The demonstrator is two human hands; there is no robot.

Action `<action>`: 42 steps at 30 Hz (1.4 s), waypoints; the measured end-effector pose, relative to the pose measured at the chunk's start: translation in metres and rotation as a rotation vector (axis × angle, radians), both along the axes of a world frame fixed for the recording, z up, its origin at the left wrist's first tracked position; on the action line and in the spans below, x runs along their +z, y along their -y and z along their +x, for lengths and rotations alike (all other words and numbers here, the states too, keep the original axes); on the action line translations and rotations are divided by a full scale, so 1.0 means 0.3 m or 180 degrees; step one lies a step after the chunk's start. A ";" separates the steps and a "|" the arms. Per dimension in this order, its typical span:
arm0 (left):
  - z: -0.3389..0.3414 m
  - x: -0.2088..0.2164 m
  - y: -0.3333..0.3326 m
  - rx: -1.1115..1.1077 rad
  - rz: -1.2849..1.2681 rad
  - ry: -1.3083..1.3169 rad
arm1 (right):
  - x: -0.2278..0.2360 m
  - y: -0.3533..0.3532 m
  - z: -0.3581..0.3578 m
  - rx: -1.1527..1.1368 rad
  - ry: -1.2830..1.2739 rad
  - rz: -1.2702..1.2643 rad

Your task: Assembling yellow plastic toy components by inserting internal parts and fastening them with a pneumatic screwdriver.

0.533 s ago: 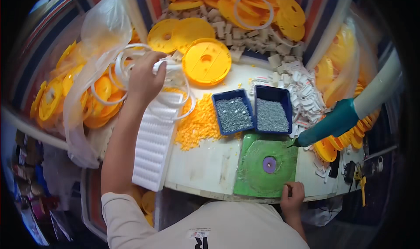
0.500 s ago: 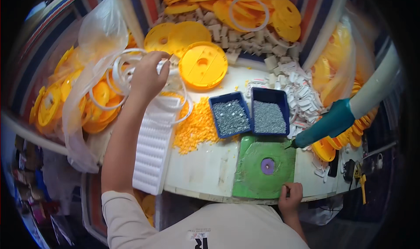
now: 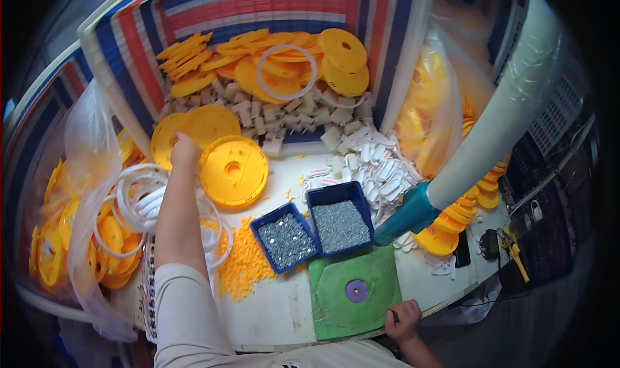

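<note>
My left arm stretches forward, and my left hand (image 3: 185, 153) is at a flat yellow disc (image 3: 163, 135) lying at the far left of the table. Most of its fingers are hidden. Beside it on the right sits a rounder yellow disc-shaped housing (image 3: 234, 172) with a raised hub. Several white plastic rings (image 3: 141, 197) are bunched to the left of my forearm. My right hand (image 3: 403, 319) rests, curled shut, at the near right corner of a green square mat (image 3: 329, 316); nothing shows in it. A purple round piece (image 3: 356, 291) lies mid-mat.
Two blue trays of small metal parts (image 3: 282, 242) (image 3: 341, 226) stand behind the mat, next to small yellow pieces (image 3: 245, 264). A teal-tipped hose-like arm (image 3: 408, 214) hangs at the right over white clips (image 3: 381, 164). Grey blocks (image 3: 258, 116) and yellow discs fill the back.
My view has swung, so the table sits lower and further left in it. My left hand has moved from beside the white rings to the flat yellow disc. My right hand stays by the mat.
</note>
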State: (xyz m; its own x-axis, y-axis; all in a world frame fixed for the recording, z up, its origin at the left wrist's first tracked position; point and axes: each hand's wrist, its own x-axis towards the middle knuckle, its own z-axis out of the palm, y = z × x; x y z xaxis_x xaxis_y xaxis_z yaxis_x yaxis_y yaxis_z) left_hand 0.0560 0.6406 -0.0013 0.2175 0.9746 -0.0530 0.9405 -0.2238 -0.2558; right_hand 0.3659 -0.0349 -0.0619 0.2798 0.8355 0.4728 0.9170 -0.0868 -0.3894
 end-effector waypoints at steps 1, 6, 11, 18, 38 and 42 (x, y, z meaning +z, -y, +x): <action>-0.030 0.072 0.045 0.0557 0.0428 0.1031 | -0.003 -0.015 -0.005 0.0045 -0.0029 0.0104; -0.098 0.317 0.068 0.0246 0.2025 0.2350 | 0.012 -0.066 -0.010 0.0243 -0.0264 0.0166; -0.088 0.633 0.184 -0.1339 0.3464 0.1947 | 0.120 -0.113 0.085 -0.0033 -0.0813 0.0327; -0.109 0.715 0.737 -0.2172 0.3723 0.2383 | 0.398 -0.917 0.369 0.0893 0.0467 0.0471; 0.339 -0.002 1.470 -0.0779 -0.1080 0.3904 | 0.400 -1.422 0.391 0.0829 -0.1140 -0.0569; 0.283 -0.002 1.497 -0.1141 -0.0508 0.3617 | 0.458 -1.106 0.483 0.0783 -0.1730 0.0051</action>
State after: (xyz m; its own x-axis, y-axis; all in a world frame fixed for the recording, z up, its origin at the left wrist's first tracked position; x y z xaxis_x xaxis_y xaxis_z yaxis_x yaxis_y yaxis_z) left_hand 0.1410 0.1916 -0.0017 0.4756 0.8490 0.2302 0.4883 -0.4725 0.7337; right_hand 0.5108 0.2971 0.0756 0.2843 0.9004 0.3292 0.5784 0.1127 -0.8079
